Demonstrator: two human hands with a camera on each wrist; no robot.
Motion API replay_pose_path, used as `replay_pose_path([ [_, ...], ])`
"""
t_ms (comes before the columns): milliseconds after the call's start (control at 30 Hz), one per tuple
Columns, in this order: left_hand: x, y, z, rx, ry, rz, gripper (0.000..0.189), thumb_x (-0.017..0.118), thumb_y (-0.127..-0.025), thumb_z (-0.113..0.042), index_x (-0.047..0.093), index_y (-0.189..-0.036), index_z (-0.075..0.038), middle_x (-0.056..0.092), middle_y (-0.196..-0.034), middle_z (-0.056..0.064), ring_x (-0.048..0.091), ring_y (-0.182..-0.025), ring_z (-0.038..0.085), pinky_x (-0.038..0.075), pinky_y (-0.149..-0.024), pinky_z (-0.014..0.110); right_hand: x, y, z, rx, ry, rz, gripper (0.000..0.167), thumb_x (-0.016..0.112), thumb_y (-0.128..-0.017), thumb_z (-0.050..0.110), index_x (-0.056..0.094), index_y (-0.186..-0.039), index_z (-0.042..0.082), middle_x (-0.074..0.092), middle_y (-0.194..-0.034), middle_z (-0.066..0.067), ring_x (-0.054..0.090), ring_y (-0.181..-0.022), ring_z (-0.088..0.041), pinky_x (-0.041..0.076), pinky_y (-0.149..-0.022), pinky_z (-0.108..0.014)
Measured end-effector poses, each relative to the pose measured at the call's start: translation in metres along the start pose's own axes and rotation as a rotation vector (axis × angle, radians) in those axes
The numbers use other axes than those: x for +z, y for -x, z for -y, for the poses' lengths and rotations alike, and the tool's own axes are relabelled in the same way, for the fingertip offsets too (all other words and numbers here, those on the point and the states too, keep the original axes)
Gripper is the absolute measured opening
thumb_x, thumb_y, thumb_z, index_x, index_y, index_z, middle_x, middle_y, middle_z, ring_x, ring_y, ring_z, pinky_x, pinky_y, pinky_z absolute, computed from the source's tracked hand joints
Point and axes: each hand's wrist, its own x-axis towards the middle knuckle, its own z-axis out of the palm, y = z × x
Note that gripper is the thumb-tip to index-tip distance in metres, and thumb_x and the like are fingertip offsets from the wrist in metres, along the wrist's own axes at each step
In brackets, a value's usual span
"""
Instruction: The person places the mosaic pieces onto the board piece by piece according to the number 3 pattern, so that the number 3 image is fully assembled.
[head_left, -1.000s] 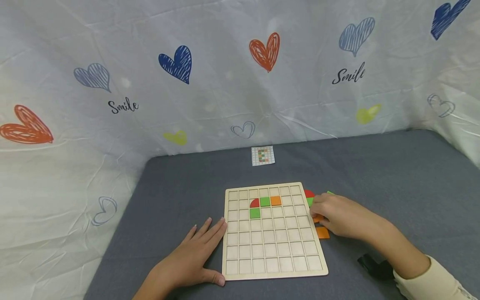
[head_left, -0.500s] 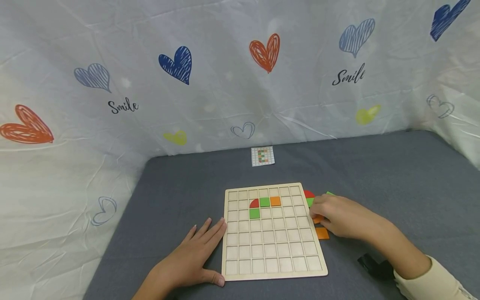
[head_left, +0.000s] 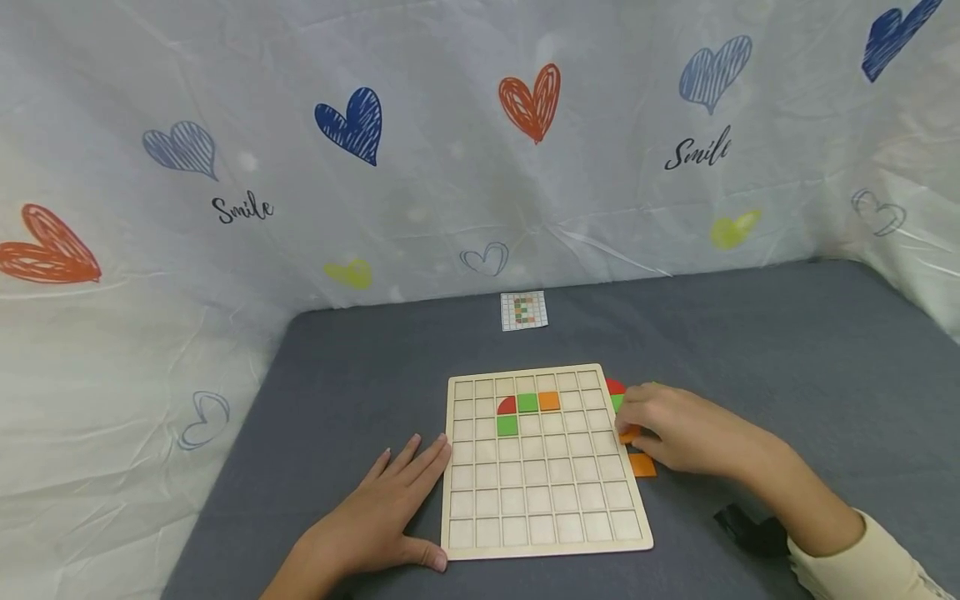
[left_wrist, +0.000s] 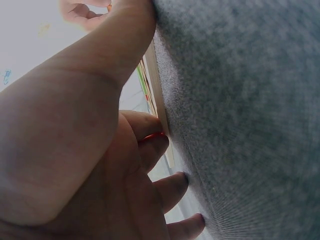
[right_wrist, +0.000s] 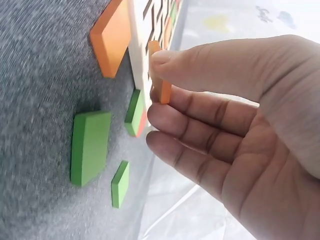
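A wooden grid board (head_left: 566, 504) lies on the grey cloth. A red quarter-round tile (head_left: 507, 406), a green tile (head_left: 528, 402) and an orange tile (head_left: 549, 401) form a row in its cells, with another green tile (head_left: 507, 425) below the red one. My left hand (head_left: 375, 508) rests with spread fingers along the board's left edge, fingertips and thumb at the rim. Beside the right edge, my right hand (head_left: 675, 425) pinches an orange square tile (right_wrist: 164, 91) between thumb and fingers. The right wrist view shows this tile raised off the cloth.
Another orange tile (right_wrist: 111, 40) lies by the board's right edge. Green tiles (right_wrist: 92, 147) and a red rounded piece (head_left: 615, 387) lie near the right hand. A small printed pattern card (head_left: 524, 311) sits behind the board. A black object (head_left: 750, 531) is under the right forearm.
My right hand has shifted up very slightly and now covers the green tile corner that showed behind it. The left hand and the tiles on the board stay as they were.
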Motion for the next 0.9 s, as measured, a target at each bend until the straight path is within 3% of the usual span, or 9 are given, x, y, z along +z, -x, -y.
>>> replay_pose_path([
  [300, 0.001, 0.000, 0.000, 0.001, 0.006, -0.001, 0.122, 0.062, -0.071, -0.081, 0.015, -0.163, -0.015, 0.010, -0.168, -0.001, 0.005, -0.152, 0.034, 0.012, -0.113, 0.068, 0.005, -0.009, 0.007, -0.065, -0.062, -0.003, 0.020, 0.082, -0.081, 0.003, 0.070, -0.085, 0.018, 0.057, -0.086, 0.013, 0.053, -0.080, -0.005, 0.050, -0.069, -0.025],
  [533, 0.000, 0.001, -0.001, 0.005, 0.004, -0.007, 0.122, 0.062, -0.071, -0.080, 0.015, -0.163, -0.015, 0.010, -0.168, -0.001, 0.005, -0.152, 0.034, 0.012, -0.113, 0.067, 0.009, -0.019, 0.014, -0.113, -0.048, -0.011, 0.018, 0.080, -0.082, 0.002, 0.071, -0.086, 0.017, 0.057, -0.085, 0.012, 0.053, -0.080, -0.005, 0.049, -0.069, -0.021],
  [900, 0.000, 0.000, 0.000, 0.000, -0.002, -0.001, 0.122, 0.062, -0.071, -0.081, 0.015, -0.163, -0.016, 0.010, -0.168, -0.001, 0.005, -0.152, 0.034, 0.011, -0.113, 0.068, 0.018, -0.047, 0.035, -0.101, -0.036, 0.007, 0.018, 0.077, -0.083, 0.001, 0.068, -0.080, 0.017, 0.053, -0.078, 0.012, 0.049, -0.074, -0.005, 0.047, -0.067, -0.021],
])
